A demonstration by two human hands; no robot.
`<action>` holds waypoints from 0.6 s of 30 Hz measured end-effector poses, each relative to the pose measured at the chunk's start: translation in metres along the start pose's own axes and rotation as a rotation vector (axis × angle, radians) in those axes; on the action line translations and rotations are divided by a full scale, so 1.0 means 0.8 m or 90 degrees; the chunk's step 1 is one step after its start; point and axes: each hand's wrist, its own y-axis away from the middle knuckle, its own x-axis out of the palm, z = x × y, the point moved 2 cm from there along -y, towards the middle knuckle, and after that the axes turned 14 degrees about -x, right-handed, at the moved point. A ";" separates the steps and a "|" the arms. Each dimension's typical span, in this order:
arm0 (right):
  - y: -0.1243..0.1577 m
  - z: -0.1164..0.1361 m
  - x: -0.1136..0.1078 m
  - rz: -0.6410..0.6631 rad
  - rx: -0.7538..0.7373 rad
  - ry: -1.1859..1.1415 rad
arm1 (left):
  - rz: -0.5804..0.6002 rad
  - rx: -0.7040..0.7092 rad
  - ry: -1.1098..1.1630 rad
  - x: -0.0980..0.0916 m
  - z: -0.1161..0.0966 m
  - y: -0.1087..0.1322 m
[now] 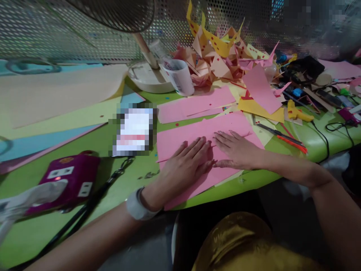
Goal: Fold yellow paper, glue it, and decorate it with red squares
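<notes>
A large pink sheet of paper [183,139] lies at the front edge of the green table, with a fold or overlapping layer running across it. My left hand [187,162] rests flat on it, fingers stretched out toward the right. From the right, my right hand [234,150] presses on the same paper with its fingers spread. The fingertips of both hands nearly meet over the crease line. Behind this sheet lie narrower pink paper strips [194,103]. An orange-handled utility knife [282,137] lies to the right of my right hand.
A blurred-out phone [134,130] and a purple power socket box [70,178] lie left. Large coloured sheets [56,98] cover the back left. A fan base [149,77], a white cup [180,77] and piled folded paper [217,56] stand behind. A yellow glue gun [299,111] lies right.
</notes>
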 end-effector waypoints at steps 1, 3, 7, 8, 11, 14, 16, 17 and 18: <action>0.001 0.002 0.006 0.018 -0.001 0.007 | -0.002 -0.001 -0.002 0.000 0.000 0.001; 0.002 0.004 0.011 0.030 0.006 0.017 | -0.008 -0.007 -0.008 0.000 0.000 0.002; 0.004 0.005 0.007 0.044 0.018 0.039 | -0.011 -0.013 -0.016 0.002 0.000 0.002; 0.004 0.006 0.006 0.045 0.018 0.047 | -0.009 -0.014 -0.017 0.003 0.000 0.002; 0.005 0.009 0.004 0.041 0.017 0.065 | 0.004 -0.019 -0.021 0.004 0.000 0.002; 0.008 0.009 0.005 0.030 0.018 0.063 | 0.021 -0.026 -0.023 0.004 -0.002 0.002; 0.010 0.008 0.007 0.016 0.014 0.066 | 0.032 -0.030 -0.023 0.003 -0.005 0.002; 0.011 0.007 0.008 0.009 0.011 0.071 | 0.033 -0.029 -0.022 0.003 -0.006 0.002; 0.012 0.006 0.009 0.004 0.009 0.075 | 0.036 -0.030 -0.022 0.003 -0.008 0.002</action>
